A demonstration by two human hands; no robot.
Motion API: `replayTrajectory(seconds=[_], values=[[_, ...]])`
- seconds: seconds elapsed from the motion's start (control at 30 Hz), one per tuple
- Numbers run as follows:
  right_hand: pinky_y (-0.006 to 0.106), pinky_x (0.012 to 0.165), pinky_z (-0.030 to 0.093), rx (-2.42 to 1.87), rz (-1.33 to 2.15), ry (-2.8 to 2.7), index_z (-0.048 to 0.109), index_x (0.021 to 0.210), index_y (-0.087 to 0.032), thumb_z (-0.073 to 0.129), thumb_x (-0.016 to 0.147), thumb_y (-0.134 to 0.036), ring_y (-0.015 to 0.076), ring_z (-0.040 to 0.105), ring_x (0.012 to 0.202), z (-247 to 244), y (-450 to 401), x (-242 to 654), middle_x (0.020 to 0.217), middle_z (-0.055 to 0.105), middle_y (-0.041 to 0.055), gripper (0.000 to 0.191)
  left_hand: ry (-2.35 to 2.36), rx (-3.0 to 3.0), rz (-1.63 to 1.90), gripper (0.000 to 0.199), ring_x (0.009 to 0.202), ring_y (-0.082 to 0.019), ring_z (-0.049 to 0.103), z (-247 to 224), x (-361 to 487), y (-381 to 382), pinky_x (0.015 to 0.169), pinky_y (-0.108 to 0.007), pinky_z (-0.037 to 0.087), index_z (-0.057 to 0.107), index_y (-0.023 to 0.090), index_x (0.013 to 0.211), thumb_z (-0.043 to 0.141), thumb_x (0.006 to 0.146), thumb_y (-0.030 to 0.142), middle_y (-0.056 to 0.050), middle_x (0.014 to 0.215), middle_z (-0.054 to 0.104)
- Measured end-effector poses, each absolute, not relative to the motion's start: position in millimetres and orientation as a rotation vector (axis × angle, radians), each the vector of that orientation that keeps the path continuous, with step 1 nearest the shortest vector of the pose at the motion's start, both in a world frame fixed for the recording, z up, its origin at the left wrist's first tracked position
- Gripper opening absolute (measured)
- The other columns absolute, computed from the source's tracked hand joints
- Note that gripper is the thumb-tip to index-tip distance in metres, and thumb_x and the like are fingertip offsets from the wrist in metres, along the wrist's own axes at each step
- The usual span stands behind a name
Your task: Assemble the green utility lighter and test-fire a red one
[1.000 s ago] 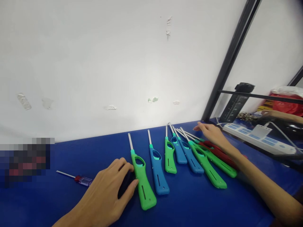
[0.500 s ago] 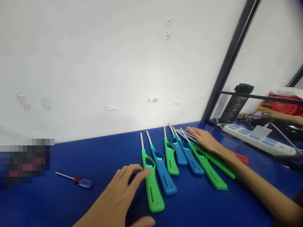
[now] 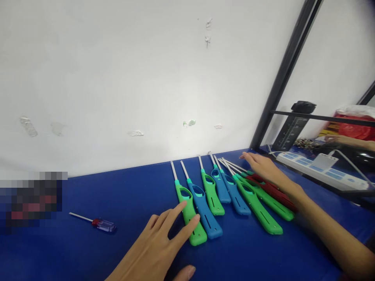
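Observation:
Several long-nosed gas lighters with metal tips lie fanned out in a row. My left hand [image 3: 159,238], fingers spread, rests its fingertips on the leftmost green lighter [image 3: 195,226]. Close beside that one is a blue lighter [image 3: 209,218]; a shorter green lighter [image 3: 213,201] and two more blue ones follow. Over at the right end, my right hand [image 3: 262,169] is stretched out flat, next to and partly above the dark red lighter [image 3: 274,192]. Two green lighters [image 3: 265,216] lie just left of it, their metal tips crossing others. Some fingers of my right hand are hidden.
A screwdriver [image 3: 102,225] lies left on the blue table [image 3: 123,187]. Behind is a white wall. On the right stand a black rack post [image 3: 281,82], a white power strip [image 3: 325,171] with a charger, and a dark bottle [image 3: 293,130]. Another person's arm [image 3: 351,141] shows beyond.
My left hand has shifted right onto the leftmost green lighter, which now lies closer to the blue one. My right hand has moved right, and the red lighter lies closer to the green ones.

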State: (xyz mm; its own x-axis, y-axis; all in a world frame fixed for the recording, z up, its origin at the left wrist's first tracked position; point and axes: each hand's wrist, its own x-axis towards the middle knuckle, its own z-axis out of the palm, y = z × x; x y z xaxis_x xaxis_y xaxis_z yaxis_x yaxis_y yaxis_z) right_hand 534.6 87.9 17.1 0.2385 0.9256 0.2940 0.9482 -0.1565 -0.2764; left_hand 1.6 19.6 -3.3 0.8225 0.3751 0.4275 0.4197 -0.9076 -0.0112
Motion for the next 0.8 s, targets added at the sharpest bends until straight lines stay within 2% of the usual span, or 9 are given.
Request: replayTrajectory(seconds=[0.13,0.2,0.43,0.57,0.67,0.8], values=[[0.054,0.109,0.071,-2.309,-0.017,-1.715,0.078,0.15,-0.024,0.083,0.118,-0.048,0.0317,0.08,0.129,13.1,89.6,545.6,0.155,0.078,0.0126,0.041,-0.687,-2.905,-0.76,0.067,0.14,-0.038,0.083,-3.5,2.9,16.1,0.116,-0.054,0.076,0.062,0.037,0.174,0.082,0.11,0.04,-0.011,0.169,0.076],[0.055,0.109,0.071,-2.37,0.019,-1.742,0.077,0.151,-0.023,0.083,0.117,-0.048,0.0317,0.08,0.129,9.1,89.3,545.3,0.155,0.078,0.013,0.042,-0.683,-2.933,-0.781,0.057,0.137,-0.038,0.084,-2.1,3.6,14.9,0.115,-0.055,0.076,0.068,0.037,0.166,0.082,0.11,0.04,-0.011,0.162,0.078],[0.054,0.106,0.072,-2.663,0.149,-1.614,0.077,0.15,-0.022,0.084,0.117,-0.05,0.0315,0.081,0.125,15.3,75.9,554.1,0.151,0.079,0.0125,0.044,-0.838,-3.069,-0.646,0.056,0.145,-0.041,0.082,14.3,6.7,9.3,0.123,-0.067,0.071,0.07,0.037,0.162,0.08,0.108,0.029,-0.011,0.166,0.077],[0.054,0.106,0.072,-2.729,0.179,-1.597,0.077,0.15,-0.022,0.084,0.117,-0.05,0.0318,0.081,0.126,18.2,74.8,552.4,0.151,0.079,0.0128,0.044,-0.885,-3.117,-0.591,0.057,0.148,-0.045,0.081,18.4,10.4,8.7,0.122,-0.072,0.069,0.071,0.035,0.162,0.077,0.106,0.026,-0.013,0.168,0.075],[0.054,0.108,0.072,-2.707,0.139,-1.62,0.077,0.15,-0.022,0.084,0.117,-0.049,0.0321,0.081,0.127,17.2,74.3,546.1,0.153,0.078,0.013,0.044,-0.885,-3.143,-0.58,0.057,0.146,-0.046,0.082,17.1,12.2,10.6,0.122,-0.074,0.069,0.072,0.036,0.162,0.077,0.106,0.029,-0.013,0.167,0.076],[0.054,0.108,0.072,-2.603,-0.025,-1.629,0.077,0.152,-0.022,0.086,0.116,-0.048,0.0326,0.081,0.129,16.1,69.2,539.3,0.154,0.077,0.014,0.046,-0.897,-3.149,-0.606,0.059,0.152,-0.046,0.078,19.1,10.5,8.6,0.127,-0.073,0.065,0.07,0.037,0.165,0.076,0.108,0.029,-0.013,0.171,0.074]])
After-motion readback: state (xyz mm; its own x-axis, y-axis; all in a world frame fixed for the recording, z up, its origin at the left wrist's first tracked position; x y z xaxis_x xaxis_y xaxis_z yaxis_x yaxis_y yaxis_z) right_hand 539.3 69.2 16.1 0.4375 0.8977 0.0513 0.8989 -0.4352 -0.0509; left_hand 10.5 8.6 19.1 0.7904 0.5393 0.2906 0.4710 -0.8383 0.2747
